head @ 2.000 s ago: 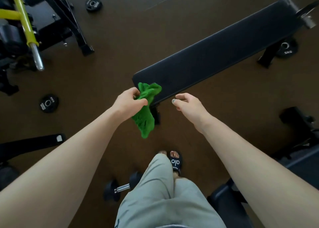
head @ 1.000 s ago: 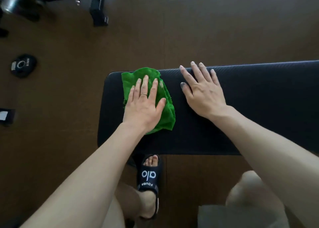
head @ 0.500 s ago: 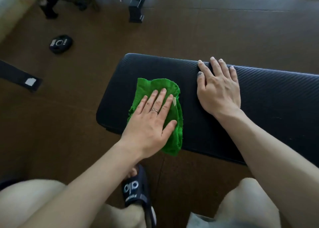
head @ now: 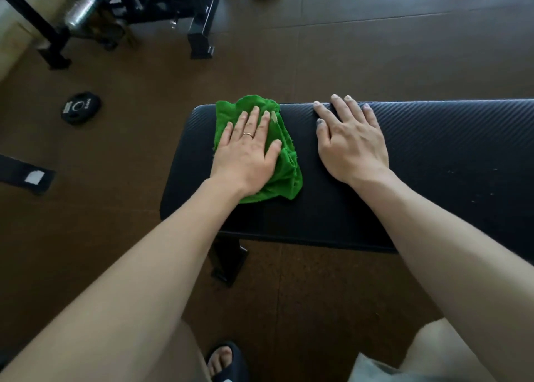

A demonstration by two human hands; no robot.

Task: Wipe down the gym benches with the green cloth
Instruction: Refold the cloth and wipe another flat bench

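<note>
We are pressing our left hand [head: 248, 153] flat on the cloth [head: 284, 162], fingers straight and slightly spread, gripping nothing; the cloth is lying crumpled on the bench [head: 433, 156] near its left end, its far edge reaching the pad's far rim. Our right hand [head: 351, 143] is resting flat on the bare pad just beside the cloth, fingers straight, tips reaching the far edge. 2 plates [head: 80, 107] are lying on the floor [head: 130, 165] beyond, near a rack [head: 199, 20].
</note>
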